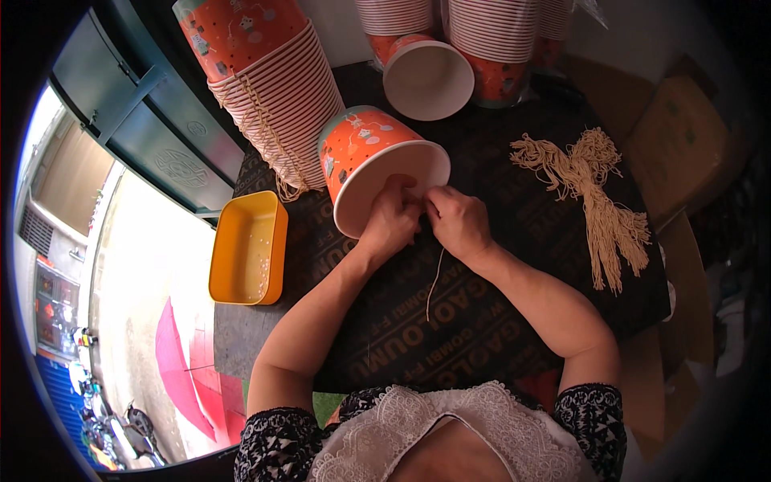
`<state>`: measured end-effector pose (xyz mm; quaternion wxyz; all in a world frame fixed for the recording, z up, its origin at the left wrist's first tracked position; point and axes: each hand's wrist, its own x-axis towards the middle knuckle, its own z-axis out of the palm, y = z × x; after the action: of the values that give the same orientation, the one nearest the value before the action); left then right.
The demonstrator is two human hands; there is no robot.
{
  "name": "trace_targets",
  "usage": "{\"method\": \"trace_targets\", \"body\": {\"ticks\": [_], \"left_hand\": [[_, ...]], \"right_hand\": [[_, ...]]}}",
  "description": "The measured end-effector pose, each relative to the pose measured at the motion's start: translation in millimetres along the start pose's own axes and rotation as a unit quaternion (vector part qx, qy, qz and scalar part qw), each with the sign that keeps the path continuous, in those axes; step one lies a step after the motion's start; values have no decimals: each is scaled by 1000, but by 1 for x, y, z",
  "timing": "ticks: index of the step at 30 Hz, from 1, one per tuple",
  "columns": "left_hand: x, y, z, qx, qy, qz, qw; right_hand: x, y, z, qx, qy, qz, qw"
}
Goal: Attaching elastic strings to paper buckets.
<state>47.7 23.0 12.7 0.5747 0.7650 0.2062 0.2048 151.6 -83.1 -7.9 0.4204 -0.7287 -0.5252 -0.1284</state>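
An orange printed paper bucket [361,136] lies tilted on the dark table, its white mouth facing me. My left hand [392,217] is inside the mouth, fingers curled; what they hold is hidden. At the right side of the rim, my right hand [458,221] is closed in a pinch, nearly touching the left. A thin beige string [435,285] hangs down between the hands toward the tabletop, its upper part hidden by my fingers.
A yellow tub [249,249] with small white bits stands at left. Behind it rises a tall stack of nested buckets [277,96] draped with strings. More stacks [491,32] and a loose bucket [430,80] stand at the back. A bundle of beige strings [594,197] lies at right.
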Motion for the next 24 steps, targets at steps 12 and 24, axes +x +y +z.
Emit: {"method": "trace_targets", "body": {"ticks": [12, 24], "left_hand": [[-2, 4, -2, -35, -5, -13, 999], [-1, 3, -2, -26, -15, -12, 999]], "right_hand": [[-2, 0, -8, -77, -51, -104, 990], [5, 5, -10, -48, -45, -133, 989]]}}
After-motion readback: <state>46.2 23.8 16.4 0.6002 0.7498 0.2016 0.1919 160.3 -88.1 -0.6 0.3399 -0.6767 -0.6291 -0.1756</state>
